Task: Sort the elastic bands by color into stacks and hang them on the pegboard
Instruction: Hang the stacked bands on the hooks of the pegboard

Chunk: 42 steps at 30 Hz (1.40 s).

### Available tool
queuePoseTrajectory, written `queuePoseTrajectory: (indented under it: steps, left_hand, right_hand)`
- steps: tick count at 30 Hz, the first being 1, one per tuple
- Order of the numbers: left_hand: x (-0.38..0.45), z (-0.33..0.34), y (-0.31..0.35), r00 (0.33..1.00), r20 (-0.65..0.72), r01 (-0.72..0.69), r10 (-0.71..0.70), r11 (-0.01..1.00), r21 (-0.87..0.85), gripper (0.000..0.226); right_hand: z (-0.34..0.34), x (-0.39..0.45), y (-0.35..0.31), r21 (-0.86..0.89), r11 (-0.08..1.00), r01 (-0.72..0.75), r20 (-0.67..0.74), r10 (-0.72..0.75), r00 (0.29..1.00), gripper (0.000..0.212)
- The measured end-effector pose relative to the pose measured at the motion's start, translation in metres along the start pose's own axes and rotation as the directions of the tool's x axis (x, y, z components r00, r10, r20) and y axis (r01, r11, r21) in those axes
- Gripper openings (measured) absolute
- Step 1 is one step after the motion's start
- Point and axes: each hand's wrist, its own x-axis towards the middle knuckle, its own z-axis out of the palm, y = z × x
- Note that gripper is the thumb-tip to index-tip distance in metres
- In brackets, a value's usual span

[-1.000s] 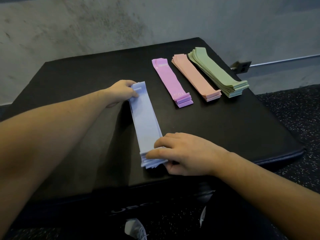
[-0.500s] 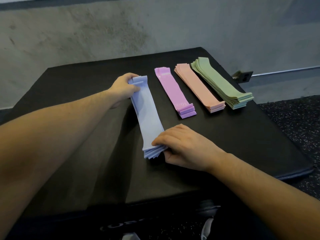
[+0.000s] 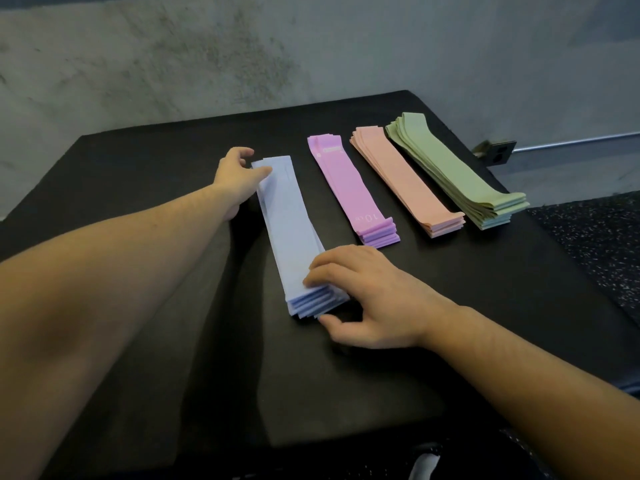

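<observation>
Presently, the blue band stack (image 3: 294, 233) is pinched at its near end by the right hand (image 3: 363, 299) and at its far end by the left hand (image 3: 239, 174), evidently to square its edges.

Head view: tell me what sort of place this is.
Probably a gym: flat elastic resistance bands sorted into blue, purple, peach and green stacks on a black padded platform, speckled rubber flooring, bare concrete wall.
</observation>
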Motion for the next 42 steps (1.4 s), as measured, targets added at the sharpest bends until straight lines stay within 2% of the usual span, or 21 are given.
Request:
queuePoseTrajectory:
  steps: [3, 6, 10, 14, 18, 23, 34, 39, 42]
  left_hand:
    - [-0.012, -0.022, 0.0, 1.0, -0.021, -0.014, 0.014, 1.0, 0.019, 0.054]
    - [-0.037, -0.055, 0.002, 0.996, 0.012, -0.087, 0.086, 0.992, 0.096, 0.048]
    - [-0.097, -0.106, 0.002, 0.979, 0.062, -0.202, 0.193, 0.956, 0.212, 0.036]
    - [-0.172, -0.158, 0.0, 0.948, 0.143, -0.316, 0.283, 0.878, 0.36, 0.028]
    - [-0.25, -0.211, -0.012, 0.949, 0.151, -0.314, 0.275, 0.847, 0.429, 0.021]
    - [-0.332, -0.274, -0.03, 0.973, 0.053, -0.227, 0.226, 0.877, 0.424, 0.021]
    - [-0.471, -0.378, -0.081, 0.968, -0.227, -0.005, 0.11, 0.909, 0.417, 0.02]
    - [-0.507, -0.407, -0.125, 0.914, -0.393, 0.071, 0.101, 0.914, 0.398, 0.018]
    - [-0.514, -0.42, -0.153, 0.809, -0.585, 0.142, 0.063, 0.944, 0.299, 0.024]
  right_hand:
    - [-0.014, 0.002, -0.01, 0.004, 0.999, -0.053, -0.002, 0.053, 0.999, 0.047]
    - [-0.031, 0.007, -0.029, -0.002, 0.997, -0.083, 0.05, 0.083, 0.995, 0.048]
    - [-0.049, 0.017, -0.066, -0.029, 0.998, -0.055, 0.101, 0.058, 0.993, 0.049]
    - [-0.063, 0.024, -0.11, -0.013, 1.0, 0.007, 0.101, -0.005, 0.995, 0.049]
    - [-0.067, 0.036, -0.16, -0.021, 0.995, 0.095, 0.107, -0.092, 0.99, 0.047]
    - [-0.062, 0.059, -0.228, 0.022, 0.982, 0.187, 0.118, -0.188, 0.975, 0.045]
    - [-0.012, 0.094, -0.37, 0.101, 0.942, 0.319, 0.311, -0.334, 0.89, 0.041]
    - [0.028, 0.103, -0.408, 0.127, 0.927, 0.354, 0.378, -0.375, 0.847, 0.041]
    - [0.056, 0.11, -0.421, 0.169, 0.931, 0.325, 0.399, -0.366, 0.841, 0.041]
